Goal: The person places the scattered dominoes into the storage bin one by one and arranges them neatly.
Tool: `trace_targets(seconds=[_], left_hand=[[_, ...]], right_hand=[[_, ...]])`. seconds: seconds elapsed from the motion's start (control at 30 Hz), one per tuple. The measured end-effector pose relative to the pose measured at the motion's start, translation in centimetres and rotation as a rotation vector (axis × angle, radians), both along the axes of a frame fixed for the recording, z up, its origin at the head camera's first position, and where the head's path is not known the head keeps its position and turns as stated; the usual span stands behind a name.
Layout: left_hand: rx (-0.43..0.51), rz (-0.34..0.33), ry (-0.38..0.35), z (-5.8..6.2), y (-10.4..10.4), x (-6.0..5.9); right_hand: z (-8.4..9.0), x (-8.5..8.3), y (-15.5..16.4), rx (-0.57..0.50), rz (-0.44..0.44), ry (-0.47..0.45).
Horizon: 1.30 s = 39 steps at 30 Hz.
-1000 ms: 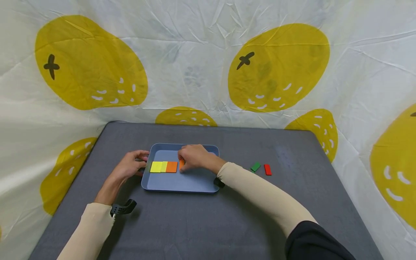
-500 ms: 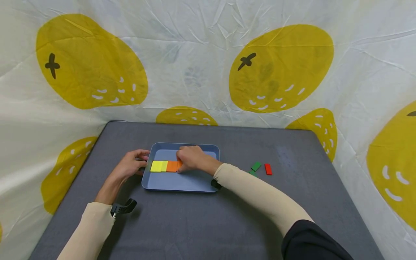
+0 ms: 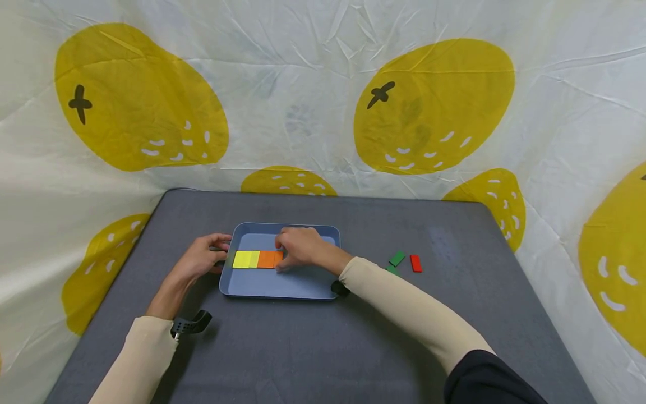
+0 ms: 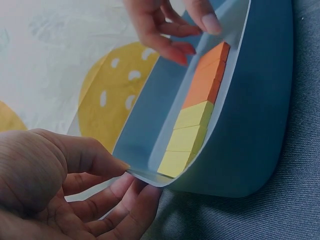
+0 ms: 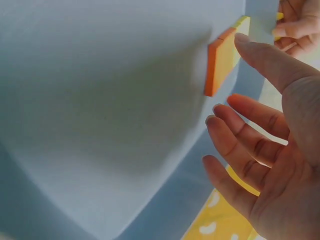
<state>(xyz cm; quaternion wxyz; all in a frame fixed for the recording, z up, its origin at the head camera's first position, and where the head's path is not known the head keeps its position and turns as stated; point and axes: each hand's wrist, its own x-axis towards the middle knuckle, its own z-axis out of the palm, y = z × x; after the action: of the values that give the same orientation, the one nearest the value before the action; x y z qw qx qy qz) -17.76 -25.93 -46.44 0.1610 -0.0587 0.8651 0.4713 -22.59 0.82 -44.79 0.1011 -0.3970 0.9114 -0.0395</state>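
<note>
A shallow blue tray (image 3: 282, 286) lies on the table. My left hand (image 3: 199, 259) grips its left rim, thumb inside and fingers outside in the left wrist view. Along the tray runs a row of flat blocks set end to end: yellow blocks (image 4: 185, 135) at the left, then orange blocks (image 4: 204, 80). Over the row's right end is my right hand (image 3: 304, 247). Its fingers (image 5: 245, 172) are spread with nothing between them and the thumb, and the thumb tip overlaps the orange face in the right wrist view.
To the right of the tray, green blocks (image 3: 397, 258) and a red block (image 3: 416, 263) lie on the grey table (image 3: 303, 348). A white cloth (image 3: 298, 84) with yellow fruit prints hangs behind. My right forearm crosses the tray's right side.
My right hand has slid an orange block left against the other orange one, closing the gap, then let go with fingers spreading. The left hand stays at the rim.
</note>
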Motion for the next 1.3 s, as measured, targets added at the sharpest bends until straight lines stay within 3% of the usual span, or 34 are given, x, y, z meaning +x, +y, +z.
trace_targets(seconds=[0.53, 1.3], left_hand=[[0.01, -0.007, 0.015, -0.3, -0.2, 0.0], [0.023, -0.012, 0.014, -0.4, -0.3, 0.1]], right_hand=[[2.6, 0.4, 4.7, -0.134, -0.085, -0.081], [2.5, 1.1, 12.3, -0.287, -0.249, -0.081]])
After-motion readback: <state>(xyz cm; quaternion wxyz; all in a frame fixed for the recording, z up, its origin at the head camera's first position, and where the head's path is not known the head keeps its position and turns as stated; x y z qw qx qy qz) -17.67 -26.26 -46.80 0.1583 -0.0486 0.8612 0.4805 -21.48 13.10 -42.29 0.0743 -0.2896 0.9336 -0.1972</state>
